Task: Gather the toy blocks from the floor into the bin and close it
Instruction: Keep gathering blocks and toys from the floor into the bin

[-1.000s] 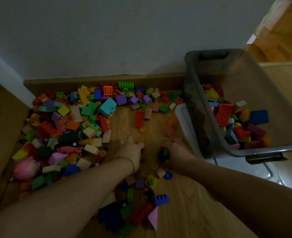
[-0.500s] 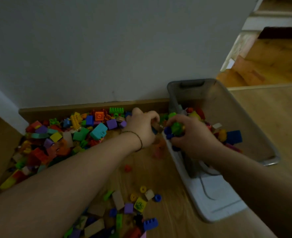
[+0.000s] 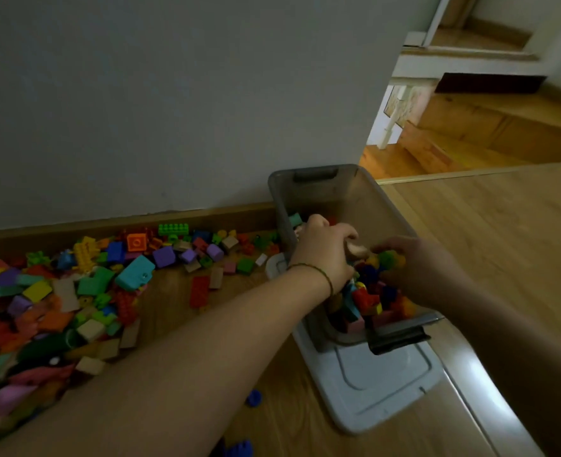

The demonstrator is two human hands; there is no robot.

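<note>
The bin (image 3: 392, 206) hides the far part of the lid (image 3: 383, 392)

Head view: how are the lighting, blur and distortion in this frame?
Head view: dim, underexposed foreground, blocks muted; doorway room brighter. Head view: wide-angle bows the floor strip beside the lid, with soft glare on it; left hand and right hand over the bin slightly blurred.
</note>
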